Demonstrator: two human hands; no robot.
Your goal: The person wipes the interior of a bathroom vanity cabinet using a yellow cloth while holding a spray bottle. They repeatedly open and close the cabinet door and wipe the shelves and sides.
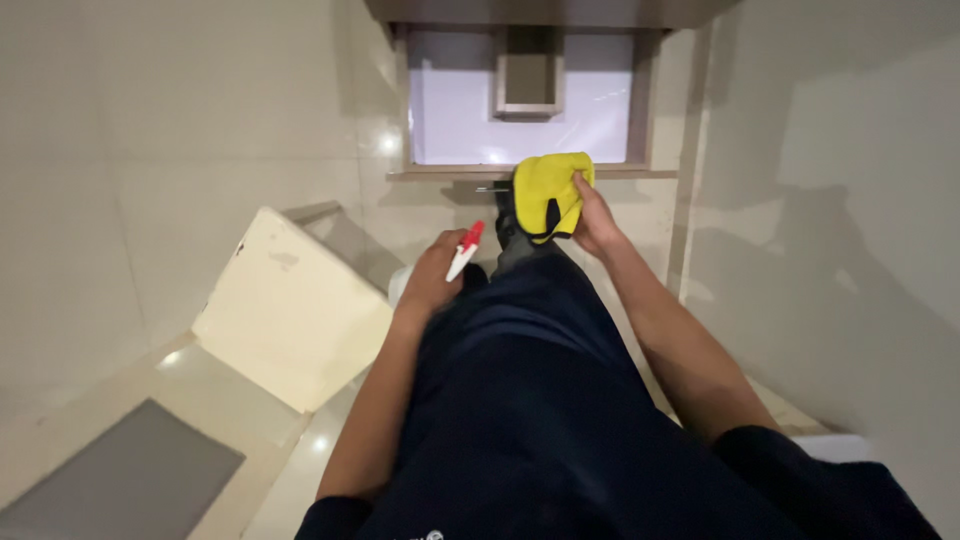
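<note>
Yellow cloth (551,196) soft, matt; wall tiles (200,130) glossy; spray nozzle (465,250) plastic.

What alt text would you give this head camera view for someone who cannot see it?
Seen from above, a person's right hand presses a yellow cloth against a window ledge, while the left hand holds a white spray bottle with a red nozzle over dark trousers.

One yellow cloth (549,196), one spray bottle (464,251)
</note>
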